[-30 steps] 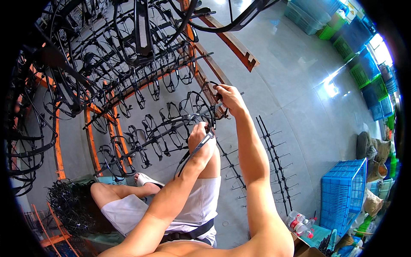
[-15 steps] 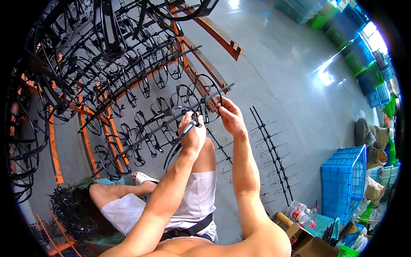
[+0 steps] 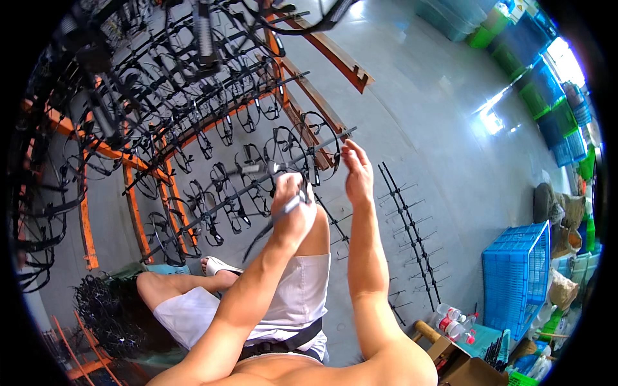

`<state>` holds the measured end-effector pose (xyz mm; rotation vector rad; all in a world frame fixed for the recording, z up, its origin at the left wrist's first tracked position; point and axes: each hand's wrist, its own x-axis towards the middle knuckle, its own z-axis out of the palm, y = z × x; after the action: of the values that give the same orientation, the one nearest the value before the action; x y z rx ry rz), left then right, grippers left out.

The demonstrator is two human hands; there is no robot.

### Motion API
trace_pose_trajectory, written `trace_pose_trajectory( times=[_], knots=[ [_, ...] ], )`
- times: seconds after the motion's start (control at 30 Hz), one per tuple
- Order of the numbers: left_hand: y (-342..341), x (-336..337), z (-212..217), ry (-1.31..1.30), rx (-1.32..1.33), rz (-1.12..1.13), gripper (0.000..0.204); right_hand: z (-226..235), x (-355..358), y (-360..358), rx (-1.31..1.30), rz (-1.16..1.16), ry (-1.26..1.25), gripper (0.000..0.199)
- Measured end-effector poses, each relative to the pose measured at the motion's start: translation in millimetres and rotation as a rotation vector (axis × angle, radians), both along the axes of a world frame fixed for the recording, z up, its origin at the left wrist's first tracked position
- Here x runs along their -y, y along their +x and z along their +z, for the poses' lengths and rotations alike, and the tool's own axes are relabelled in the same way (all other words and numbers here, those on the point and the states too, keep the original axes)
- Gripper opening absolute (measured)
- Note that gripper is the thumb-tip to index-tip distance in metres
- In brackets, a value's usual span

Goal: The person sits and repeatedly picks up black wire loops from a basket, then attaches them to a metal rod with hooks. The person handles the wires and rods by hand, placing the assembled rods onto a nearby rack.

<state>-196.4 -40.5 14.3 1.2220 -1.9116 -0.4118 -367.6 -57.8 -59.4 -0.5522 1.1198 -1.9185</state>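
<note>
My left hand is closed around a slim, black curved part whose tail hangs down past the wrist. A smeared dark end shows above that fist, and its exact kind cannot be made out. Close to the tip of the long black rod, my right hand has its fingers stretched out with nothing in them. Black looped part hangs at this end of the rod, just left of my right fingers. Further down the rod, several similar black frame-like parts hang in a row.
An orange metal rack carries more rows of black parts on the left, some close overhead. Hooked black rods lie on the floor to the right. Beyond stand a blue crate, plastic bottles and a cardboard box.
My right hand has opened and drawn slightly right, off the looped part at the rod's end. My left hand has shifted a little, turning the held part, which is blurred.
</note>
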Motion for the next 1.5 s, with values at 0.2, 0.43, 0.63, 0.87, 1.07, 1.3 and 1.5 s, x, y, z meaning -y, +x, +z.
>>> trace_pose_trajectory(
  times=[0.2,0.43,0.63,0.87,1.07,1.3,1.5],
  knots=[
    [143.5,-77.0,40.0,-0.072,-0.097,0.016,0.030,20.8,40.9,-50.9,-1.610,0.060,0.268,0.048],
    [396.1,-73.1,-2.9,-0.036,0.078,0.760,0.016,13.2,109.8,-38.2,-2.265,0.583,0.296,0.018],
    [435.8,-96.3,2.5,0.005,-0.028,0.932,0.017,77.6,38.1,-21.8,-2.096,0.082,-0.057,0.030],
    [427.1,-83.3,-6.8,0.020,-0.162,0.833,0.016,60.4,-58.3,-49.3,-2.002,-0.018,0.041,0.041],
    [416.5,-66.6,-13.2,0.155,-0.089,0.849,0.017,38.4,-98.6,-72.0,-2.107,0.016,0.413,0.031],
    [410.8,-54.4,-15.4,0.103,-0.083,0.828,0.016,-82.1,-58.8,-38.8,-2.082,0.189,0.608,0.017],
    [438.7,-94.6,-12.8,0.074,0.156,0.935,0.017,-151.5,-19.6,17.8,-1.859,0.327,0.621,0.018]
  ],
)
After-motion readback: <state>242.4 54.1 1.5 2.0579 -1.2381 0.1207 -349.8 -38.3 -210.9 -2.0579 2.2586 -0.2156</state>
